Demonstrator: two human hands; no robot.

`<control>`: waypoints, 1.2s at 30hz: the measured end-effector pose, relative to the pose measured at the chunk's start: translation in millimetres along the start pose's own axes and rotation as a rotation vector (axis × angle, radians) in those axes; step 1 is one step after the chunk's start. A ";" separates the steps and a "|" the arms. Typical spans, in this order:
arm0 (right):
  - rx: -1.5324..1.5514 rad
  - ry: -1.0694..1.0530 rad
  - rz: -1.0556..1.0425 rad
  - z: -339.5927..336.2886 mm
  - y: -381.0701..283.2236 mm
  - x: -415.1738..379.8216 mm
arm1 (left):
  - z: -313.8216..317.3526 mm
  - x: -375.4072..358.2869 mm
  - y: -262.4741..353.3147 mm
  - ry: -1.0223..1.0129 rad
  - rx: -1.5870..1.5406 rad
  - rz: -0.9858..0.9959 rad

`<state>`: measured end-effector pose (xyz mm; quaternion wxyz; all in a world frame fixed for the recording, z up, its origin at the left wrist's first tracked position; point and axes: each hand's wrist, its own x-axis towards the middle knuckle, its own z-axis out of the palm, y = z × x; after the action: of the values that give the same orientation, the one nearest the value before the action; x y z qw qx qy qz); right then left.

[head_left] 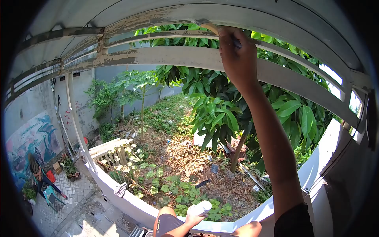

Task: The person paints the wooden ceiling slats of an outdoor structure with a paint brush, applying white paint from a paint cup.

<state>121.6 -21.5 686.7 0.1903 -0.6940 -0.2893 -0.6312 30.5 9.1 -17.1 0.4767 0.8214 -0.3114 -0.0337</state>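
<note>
My right hand (238, 55) is raised high, its fingers wrapped round the pale handle of a paintbrush (211, 27). The brush's greyish tip meets the lower edge of the upper beam (166, 16), which is grey here and patchy brown further left. Down by my lap, my left hand (193, 218) is closed round a white container (203, 207), tilted to the right; its contents cannot be made out. Below the upper beam runs a second, wider beam (173, 56), pale on the right and with brown patches on the left.
A curved white wall (130, 205) runs under my legs, with a rag (120, 190) draped on it. Leafy branches (213, 112) hang close behind the beams. Ladder rungs (137, 232) show at the bottom. A person (38, 173) sits on a green chair (51, 196) on the paving below.
</note>
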 end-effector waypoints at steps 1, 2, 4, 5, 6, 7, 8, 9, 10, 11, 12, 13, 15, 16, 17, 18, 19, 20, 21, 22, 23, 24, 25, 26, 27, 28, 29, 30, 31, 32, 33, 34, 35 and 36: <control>0.003 -0.002 -0.002 -2.0 -2.8 -4.3 | 0.5 -0.5 0.2 0.012 -0.002 0.001; -0.053 0.000 0.015 -6.0 -6.0 -8.4 | 1.1 -2.3 0.2 0.022 -0.003 0.000; -0.107 0.006 0.033 -6.2 -5.3 -8.3 | 1.0 -2.5 0.0 0.052 -0.015 0.007; -0.171 0.035 -0.047 -4.5 -0.5 -4.9 | 1.0 -3.6 -0.2 0.078 -0.028 0.017; -0.236 0.064 -0.127 -3.3 0.6 -0.4 | 2.5 -3.7 -1.8 0.076 -0.027 0.016; -0.239 0.065 -0.126 -1.7 1.3 4.4 | 4.1 -2.8 -3.3 0.058 -0.012 0.015; -0.248 0.056 -0.081 1.2 2.0 9.1 | 5.8 -2.1 -4.8 0.040 0.002 0.014; -0.257 0.048 -0.037 2.8 0.8 11.2 | 6.7 -1.6 -5.8 0.037 0.003 0.016; -0.259 0.050 -0.036 3.9 2.4 8.3 | 7.4 -1.2 -6.9 0.029 -0.015 0.023; -0.195 0.042 -0.028 6.5 6.3 2.7 | 8.0 -1.2 -8.1 0.023 -0.035 0.029; -0.131 0.035 -0.021 8.5 10.2 -3.1 | 7.7 -2.1 -7.9 0.024 -0.034 0.030; -0.130 0.035 -0.023 8.7 11.3 -10.6 | 7.8 -2.6 -7.7 0.045 -0.033 0.031; -0.063 0.013 -0.135 6.4 9.8 -22.9 | 5.6 0.3 -5.6 0.074 -0.033 0.036; -0.089 0.014 -0.124 5.2 9.2 -22.4 | 3.8 0.1 -4.0 0.055 -0.012 0.022; -0.088 0.015 -0.126 3.9 9.9 -19.8 | 2.4 -1.0 -2.4 0.033 0.010 0.007; -0.151 0.015 -0.060 2.5 1.3 -14.0 | 2.7 -1.8 -2.6 0.033 0.001 -0.002; -0.213 0.015 0.008 2.5 -3.8 -11.3 | 4.6 -1.4 -4.5 0.032 0.003 -0.002; -0.214 0.016 0.012 6.3 -2.5 -8.3 | 6.2 -1.9 -5.6 0.043 0.002 0.001; -0.223 0.035 -0.062 12.1 0.0 -2.0 | 5.7 -3.5 -4.5 0.053 0.002 0.005; -0.233 0.053 -0.136 17.0 1.1 0.0 | 5.2 -4.7 -3.6 0.047 0.005 0.003; -0.236 0.054 -0.131 21.5 0.7 -3.7 | 4.4 -3.8 -2.8 0.025 -0.012 -0.003; -0.155 0.003 -0.135 26.7 -0.7 -8.4 | 2.8 -3.4 -1.4 0.004 -0.029 -0.008; -0.073 -0.046 -0.141 29.6 -2.1 -12.3 | 4.8 -3.8 -4.2 0.002 -0.025 -0.008; -0.068 -0.064 -0.197 29.1 -4.5 -19.7 | 6.3 -2.3 -7.0 0.007 -0.051 0.008; -0.066 -0.058 -0.199 28.5 -9.2 -24.6 | 9.1 0.8 -11.2 0.015 -0.079 0.024; -0.076 -0.032 -0.144 28.1 -13.3 -27.7 | 11.9 3.6 -14.9 0.031 -0.049 0.055; -0.087 -0.007 -0.087 27.3 -16.0 -28.8 | 14.7 4.5 -18.9 0.034 -0.045 0.057; -0.120 0.006 -0.080 24.9 -18.0 -27.5 | 14.9 2.8 -20.1 0.004 -0.026 0.035; -0.121 0.012 -0.079 24.2 -18.6 -24.8 | 12.9 1.9 -18.8 -0.028 -0.007 0.012; -0.198 0.013 -0.076 24.0 -17.8 -20.9 | 16.8 1.0 -21.6 -0.004 -0.013 0.000; -0.275 0.014 -0.073 24.1 -18.1 -16.3 | 16.3 0.4 -20.8 -0.005 -0.007 -0.001; -0.274 0.017 -0.070 25.3 -18.2 -10.8 | 16.1 -0.7 -20.0 -0.007 -0.002 -0.011; -0.347 0.008 -0.070 28.2 -18.3 -4.0 | 16.2 -1.4 -18.8 -0.009 0.003 -0.022; -0.420 -0.001 -0.067 31.7 -17.4 1.0 | 15.9 -0.9 -17.4 0.005 0.029 0.003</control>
<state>134.7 11.8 681.8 0.0201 -0.7088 -0.1745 -0.6832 32.5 3.6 -40.0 0.4657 0.8277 -0.3120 -0.0264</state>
